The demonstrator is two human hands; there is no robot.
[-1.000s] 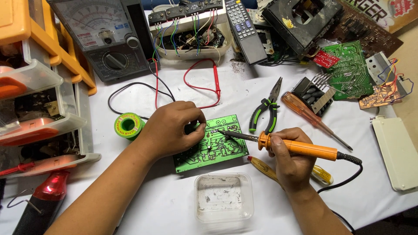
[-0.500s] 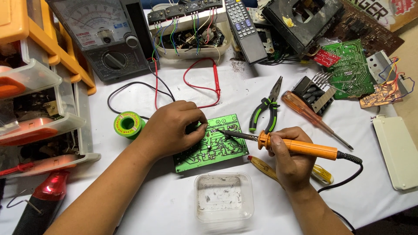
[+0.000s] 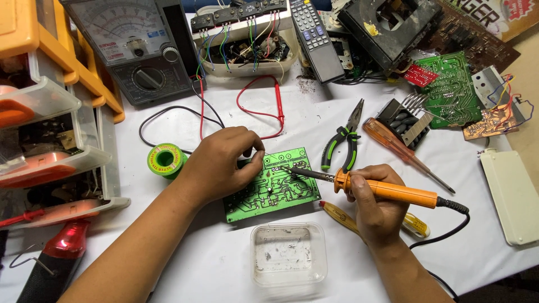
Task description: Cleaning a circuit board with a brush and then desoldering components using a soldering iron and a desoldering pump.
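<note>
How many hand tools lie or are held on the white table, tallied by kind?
Soldering iron: 1, in the right hand
Pliers: 1
Screwdrivers: 2
Total: 4
The left hand holds no tool; it rests on the green circuit board.

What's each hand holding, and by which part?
Right hand: orange soldering iron, gripped on its handle. Left hand: rests on the green circuit board; whether it pinches solder wire cannot be told.

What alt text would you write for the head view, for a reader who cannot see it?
A right hand holds an orange soldering iron with its tip on a green circuit board, steadied by the left hand. Pliers, a solder spool and a multimeter lie around.
</note>
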